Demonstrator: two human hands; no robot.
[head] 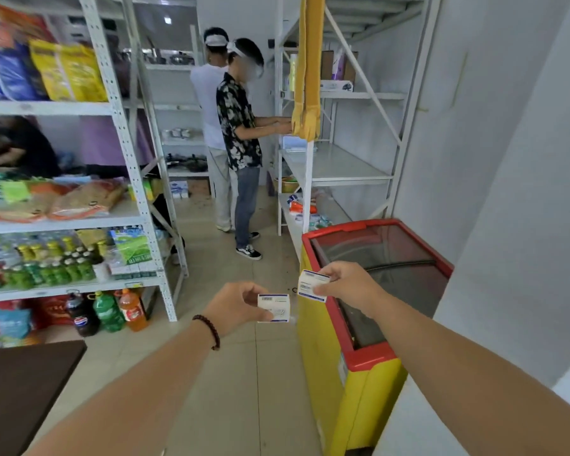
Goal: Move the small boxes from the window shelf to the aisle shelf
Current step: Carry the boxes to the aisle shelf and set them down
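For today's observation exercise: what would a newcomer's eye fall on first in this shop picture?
First the two outstretched hands in the foreground, the left hand and the right hand, each pinching a small white box. Next the red and yellow freezer at lower right, then two people standing at the shelves at the back.

Matt card boxes in my fingers

I'm pinching two matt card boxes (273, 307) beside a glossy freezer (352, 383) with a smooth glass lid.
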